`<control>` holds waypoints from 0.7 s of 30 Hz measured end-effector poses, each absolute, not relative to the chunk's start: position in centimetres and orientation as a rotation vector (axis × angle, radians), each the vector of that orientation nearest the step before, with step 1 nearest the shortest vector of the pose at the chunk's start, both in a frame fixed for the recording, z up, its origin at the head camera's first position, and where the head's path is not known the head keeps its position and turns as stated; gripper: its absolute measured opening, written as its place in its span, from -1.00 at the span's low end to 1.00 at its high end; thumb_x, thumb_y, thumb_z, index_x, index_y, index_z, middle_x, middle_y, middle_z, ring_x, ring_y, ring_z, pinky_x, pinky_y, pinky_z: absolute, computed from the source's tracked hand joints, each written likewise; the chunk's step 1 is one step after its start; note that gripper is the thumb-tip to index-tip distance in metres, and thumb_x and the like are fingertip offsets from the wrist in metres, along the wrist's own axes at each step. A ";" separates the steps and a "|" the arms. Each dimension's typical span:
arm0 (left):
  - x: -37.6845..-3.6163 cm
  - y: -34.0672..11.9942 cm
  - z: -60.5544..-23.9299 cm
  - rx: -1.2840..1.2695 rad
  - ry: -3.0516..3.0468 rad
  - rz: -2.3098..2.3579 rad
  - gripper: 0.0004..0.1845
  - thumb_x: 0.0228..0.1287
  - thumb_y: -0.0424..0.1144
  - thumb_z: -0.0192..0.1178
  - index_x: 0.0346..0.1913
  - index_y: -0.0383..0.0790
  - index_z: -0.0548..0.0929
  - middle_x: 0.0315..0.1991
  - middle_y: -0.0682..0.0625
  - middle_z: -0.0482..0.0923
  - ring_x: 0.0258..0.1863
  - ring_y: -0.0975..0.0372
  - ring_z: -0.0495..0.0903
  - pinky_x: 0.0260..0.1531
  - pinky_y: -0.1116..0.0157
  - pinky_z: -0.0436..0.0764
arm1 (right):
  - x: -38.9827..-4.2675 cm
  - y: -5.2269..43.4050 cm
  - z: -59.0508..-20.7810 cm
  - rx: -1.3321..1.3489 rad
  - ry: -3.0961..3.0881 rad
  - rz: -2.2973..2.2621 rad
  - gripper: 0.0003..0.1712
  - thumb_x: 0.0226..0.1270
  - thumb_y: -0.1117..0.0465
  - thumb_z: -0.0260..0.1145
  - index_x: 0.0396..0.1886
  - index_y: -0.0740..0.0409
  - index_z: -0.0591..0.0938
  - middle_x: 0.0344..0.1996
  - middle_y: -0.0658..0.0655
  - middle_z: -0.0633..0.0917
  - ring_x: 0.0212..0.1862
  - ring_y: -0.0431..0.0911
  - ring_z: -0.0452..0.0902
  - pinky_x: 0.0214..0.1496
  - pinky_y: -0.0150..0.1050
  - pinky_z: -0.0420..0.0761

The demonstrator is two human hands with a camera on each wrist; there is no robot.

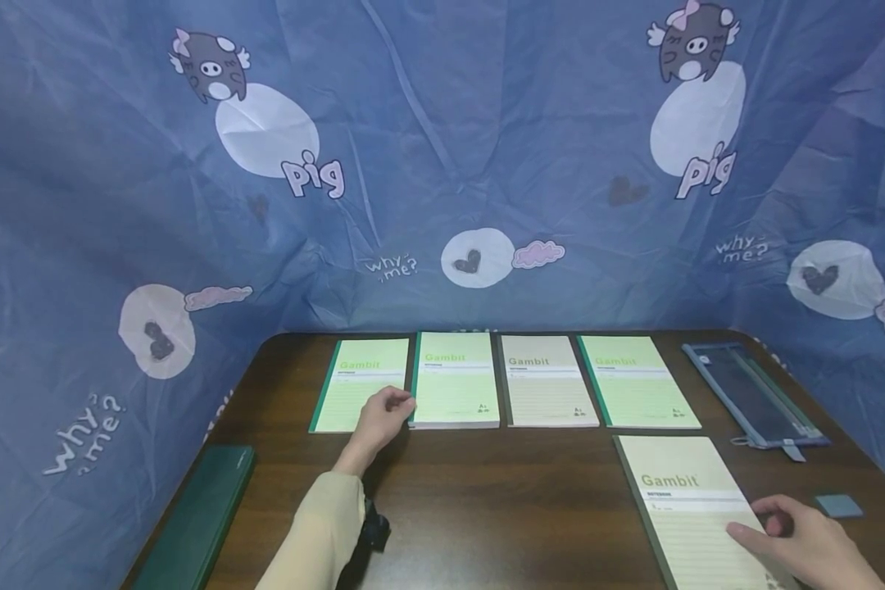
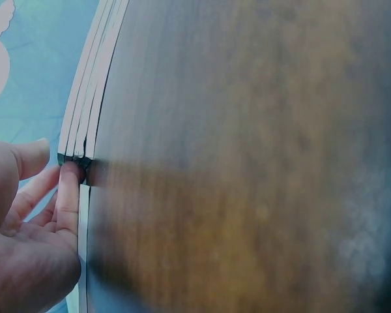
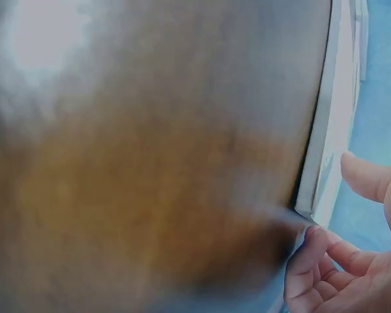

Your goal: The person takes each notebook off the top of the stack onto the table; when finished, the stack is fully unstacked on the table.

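Over the lower right of the leftmost green-spined notebook [image 1: 361, 385], my left hand [image 1: 383, 418] touches the lower left corner of a thicker stack of green-spined notebooks [image 1: 457, 385]. In the left wrist view, the fingertips [image 2: 70, 171] meet the stack's spine corner and the thumb stands apart from it. At the front right lies a grey-spined notebook [image 1: 682, 508]. My right hand [image 1: 811, 537] is at its right edge. The right wrist view shows its fingers [image 3: 309, 251] bent at the notebook's corner, while the thumb hovers off the cover.
A grey-spined notebook [image 1: 549, 393] and a green-spined one [image 1: 637, 393] continue the back row. Right of them lies a blue mesh zip pouch [image 1: 755, 397]. A small blue-grey square [image 1: 839, 506] sits near the right edge, a dark green case [image 1: 195, 516] at the left. Blue printed fabric [image 1: 428, 164] surrounds the table.
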State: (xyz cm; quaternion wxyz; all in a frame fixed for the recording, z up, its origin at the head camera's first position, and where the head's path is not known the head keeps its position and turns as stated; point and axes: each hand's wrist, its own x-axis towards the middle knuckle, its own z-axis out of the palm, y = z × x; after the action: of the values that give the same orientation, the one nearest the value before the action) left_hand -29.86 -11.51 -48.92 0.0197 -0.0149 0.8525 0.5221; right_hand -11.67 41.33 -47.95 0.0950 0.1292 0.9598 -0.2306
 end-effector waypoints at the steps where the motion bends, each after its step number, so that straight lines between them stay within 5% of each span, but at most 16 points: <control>1: -29.8 -11.5 -48.9 -0.048 2.643 1.622 -0.69 0.44 -0.19 0.17 0.10 -0.32 0.62 -0.03 -0.15 0.60 -0.03 0.04 0.54 0.03 0.04 0.51 | -11.7 41.4 -47.9 0.390 2.841 -0.695 0.03 0.18 -0.37 0.35 0.05 0.61 0.48 -0.39 0.05 0.52 -0.33 -0.05 0.42 -0.29 -0.08 0.48; 9: -29.7 -11.4 -48.8 -0.037 2.644 1.635 -0.68 0.34 -0.24 0.27 0.07 -0.36 0.61 -0.14 -0.13 0.59 -0.14 0.09 0.54 -0.12 0.15 0.55 | -12.8 40.8 -45.9 0.282 2.937 -0.770 -0.19 0.36 -0.26 0.27 0.03 0.51 0.55 -0.40 0.03 0.54 -0.36 -0.09 0.39 -0.34 -0.19 0.44; 21: -29.6 -11.3 -48.8 -0.029 2.632 1.640 -0.65 0.32 -0.25 0.31 0.08 -0.36 0.59 -0.17 -0.12 0.57 -0.18 0.10 0.52 -0.17 0.19 0.54 | -17.3 35.8 -43.2 0.135 3.017 -0.952 -0.34 0.33 -0.19 0.34 -0.01 0.38 0.62 -0.36 0.06 0.59 -0.35 -0.09 0.43 -0.40 -0.22 0.40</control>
State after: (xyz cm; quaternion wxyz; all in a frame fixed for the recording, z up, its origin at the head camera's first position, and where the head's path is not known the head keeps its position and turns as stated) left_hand -29.63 -11.31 -48.81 0.0200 -0.0093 0.8485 0.5288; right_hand -17.29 35.84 -43.16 -0.0123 0.0425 0.9527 -0.3007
